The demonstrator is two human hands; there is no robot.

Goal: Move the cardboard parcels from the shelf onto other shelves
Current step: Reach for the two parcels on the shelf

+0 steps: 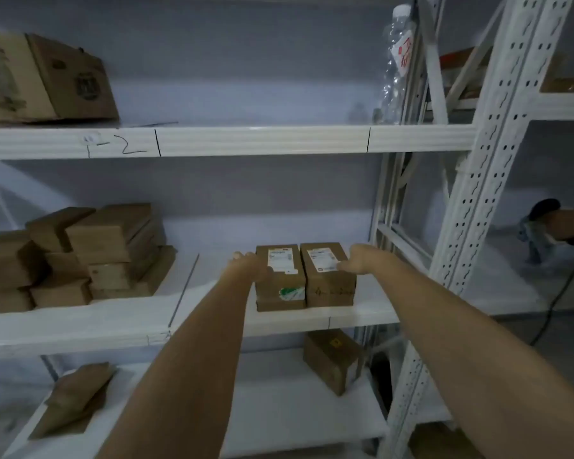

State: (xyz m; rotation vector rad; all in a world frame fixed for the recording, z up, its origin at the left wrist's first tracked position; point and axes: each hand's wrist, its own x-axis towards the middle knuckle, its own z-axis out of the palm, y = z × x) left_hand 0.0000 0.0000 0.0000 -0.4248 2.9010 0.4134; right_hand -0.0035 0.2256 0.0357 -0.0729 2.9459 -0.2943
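Middle shelf (80,329), right bay: two labelled cardboard parcels (304,276) sit side by side, touching, each apparently a stack of two, near the front edge. Both arms reach in. Left hand (246,265) presses flat against the outer left face of the pair, fingers extended; right hand (355,260) is laid against the outer right face, thumb on top by the label. Neither hand is closed; they bracket the pair, likely to squeeze and lift it as one block. Nothing is off the shelf yet. A loose pile of plain parcels (80,260) sits well apart, left. Top shelf (262,140): large carton (47,77) left, plastic bottle (396,61) right.
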